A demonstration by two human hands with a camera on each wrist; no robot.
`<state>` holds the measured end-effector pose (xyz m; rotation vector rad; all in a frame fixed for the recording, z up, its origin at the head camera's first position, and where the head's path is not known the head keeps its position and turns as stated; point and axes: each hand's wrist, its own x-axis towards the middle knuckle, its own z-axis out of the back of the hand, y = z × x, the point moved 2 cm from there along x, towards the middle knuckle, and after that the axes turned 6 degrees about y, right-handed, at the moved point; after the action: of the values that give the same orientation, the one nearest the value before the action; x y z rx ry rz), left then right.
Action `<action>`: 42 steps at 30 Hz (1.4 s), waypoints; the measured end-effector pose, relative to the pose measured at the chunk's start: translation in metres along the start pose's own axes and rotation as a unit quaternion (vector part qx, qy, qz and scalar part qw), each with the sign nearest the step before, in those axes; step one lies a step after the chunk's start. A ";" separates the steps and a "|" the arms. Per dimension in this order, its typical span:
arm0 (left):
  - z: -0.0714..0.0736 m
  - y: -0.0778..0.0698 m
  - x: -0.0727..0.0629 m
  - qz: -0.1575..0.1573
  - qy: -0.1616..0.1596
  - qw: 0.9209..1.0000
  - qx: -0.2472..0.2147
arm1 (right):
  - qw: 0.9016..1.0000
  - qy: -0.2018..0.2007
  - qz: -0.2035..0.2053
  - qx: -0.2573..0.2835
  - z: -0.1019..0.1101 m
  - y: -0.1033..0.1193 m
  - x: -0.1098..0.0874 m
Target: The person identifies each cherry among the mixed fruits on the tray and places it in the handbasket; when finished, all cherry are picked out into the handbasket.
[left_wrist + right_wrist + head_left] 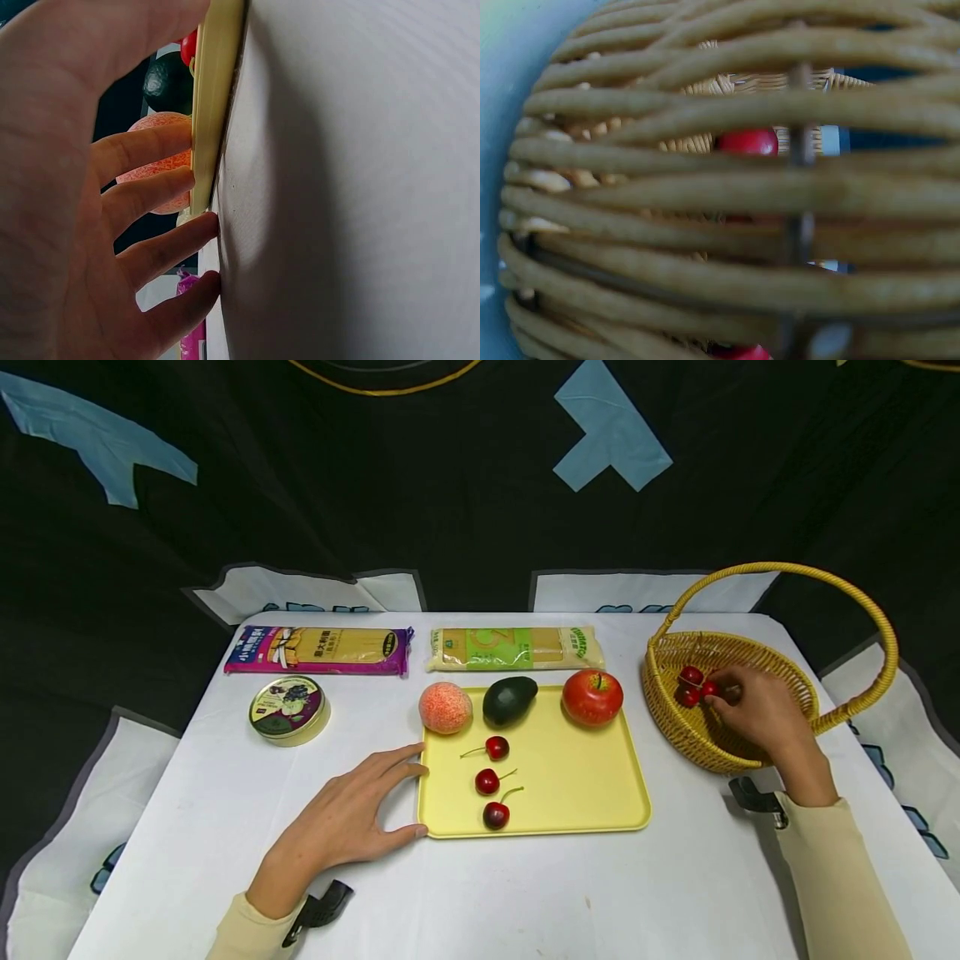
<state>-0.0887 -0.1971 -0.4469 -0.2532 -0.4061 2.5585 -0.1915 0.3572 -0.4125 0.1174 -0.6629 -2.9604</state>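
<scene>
My left hand (352,814) lies along the left side of a yellow tray (577,785), its spread fingertips and thumb right at the rim. Three stemmed cherries lie in a column on the tray: an upper cherry (497,747), a middle cherry (487,782) and a lower cherry (496,815). Behind them are a peach (446,707), an avocado (509,701) and a red apple (592,697). Inside a wicker basket (678,731), my right hand (761,706) pinches a cherry (708,688) between thumb and forefinger, beside other cherries (689,677). Basket weave mostly hides this hand in the right wrist view.
A purple pasta packet (318,650) and a green-labelled noodle packet (517,648) lie along the table's back edge. At the left stands a round tin (289,710). The basket's tall handle (795,568) arches over the right side. White cloth covers the table (525,902).
</scene>
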 end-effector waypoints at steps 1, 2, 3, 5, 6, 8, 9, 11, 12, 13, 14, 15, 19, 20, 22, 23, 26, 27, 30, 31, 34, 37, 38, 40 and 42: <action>0.000 0.000 0.000 0.000 0.000 1.000 -0.001 | 1.000 0.005 -0.005 0.002 -0.001 0.000 0.000; -0.001 0.000 0.000 -0.001 0.000 1.000 -0.001 | 1.000 0.010 -0.009 0.003 -0.001 -0.001 -0.001; -0.001 0.000 0.000 0.000 0.000 1.000 -0.002 | 1.000 0.015 -0.012 0.005 -0.002 -0.001 -0.001; -0.001 -0.001 0.000 0.001 0.000 1.000 -0.004 | 1.000 0.021 -0.017 0.006 -0.003 -0.001 -0.001; -0.001 -0.001 0.000 0.002 0.001 1.000 -0.004 | 1.000 0.024 -0.018 0.005 -0.003 -0.001 -0.001; -0.002 0.000 0.000 0.003 0.002 1.000 -0.004 | 0.999 0.027 -0.019 0.004 -0.003 -0.001 -0.001; -0.002 0.000 0.000 0.004 0.003 1.000 -0.004 | 0.999 0.027 -0.018 0.002 -0.004 -0.001 -0.001; -0.003 0.000 0.000 0.004 0.004 1.000 -0.003 | 1.000 0.026 -0.017 0.000 -0.004 -0.001 -0.001; -0.003 -0.001 0.000 0.004 0.005 1.000 -0.003 | 1.000 0.025 -0.016 -0.001 -0.004 -0.001 -0.001; -0.003 -0.001 0.000 0.004 0.005 1.000 -0.003 | 1.000 0.023 -0.015 -0.003 -0.005 -0.001 -0.001; -0.003 -0.001 0.000 0.004 0.005 1.000 -0.004 | 1.000 0.022 -0.015 -0.004 -0.005 -0.001 -0.001; -0.004 -0.001 0.000 0.004 0.005 1.000 -0.004 | 1.000 0.022 -0.015 -0.004 -0.005 -0.001 -0.001; -0.004 -0.001 0.000 0.006 0.006 1.000 -0.005 | 1.000 0.018 -0.018 -0.010 -0.004 0.002 -0.002; -0.004 -0.001 0.000 0.006 0.007 1.000 -0.004 | 1.000 0.016 -0.018 -0.012 -0.003 0.003 -0.002; -0.004 -0.001 0.000 0.007 0.006 1.000 -0.003 | 1.000 0.009 -0.014 -0.020 -0.002 0.006 -0.002; -0.004 -0.001 0.000 0.006 0.006 1.000 -0.003 | 1.000 0.005 -0.012 -0.023 -0.001 0.008 -0.002; -0.003 -0.001 -0.001 0.004 0.005 1.000 -0.005 | 0.999 -0.013 -0.005 -0.031 0.003 0.018 -0.003; -0.003 -0.001 -0.001 0.003 0.004 1.000 -0.005 | 0.999 -0.020 -0.003 -0.032 0.004 0.023 -0.004; -0.002 0.000 -0.001 -0.001 0.002 1.000 -0.006 | 0.998 -0.045 0.005 -0.038 0.009 0.040 -0.008; -0.002 0.000 -0.001 -0.002 0.002 1.000 -0.006 | 0.998 -0.054 0.013 -0.039 0.010 0.047 -0.010; 0.000 0.000 0.000 -0.003 0.002 1.000 -0.004 | 0.995 -0.080 0.047 -0.036 0.012 0.069 -0.014; 0.001 0.000 0.001 -0.002 0.003 1.000 -0.003 | 0.990 -0.101 0.092 -0.030 0.011 0.092 -0.017; 0.002 0.000 0.001 -0.001 0.003 1.000 -0.002 | 0.988 -0.105 0.107 -0.027 0.009 0.100 -0.018; 0.002 0.000 0.001 0.000 0.004 1.000 -0.002 | 0.985 -0.106 0.132 -0.023 0.005 0.115 -0.019; 0.002 0.000 0.001 0.002 0.005 1.000 -0.002 | 0.983 -0.101 0.152 -0.020 -0.001 0.129 -0.020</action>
<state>-0.0896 -0.1971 -0.4451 -0.2690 -0.4083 2.5590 -0.1603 0.2437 -0.3568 -0.2664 -0.5829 -2.7068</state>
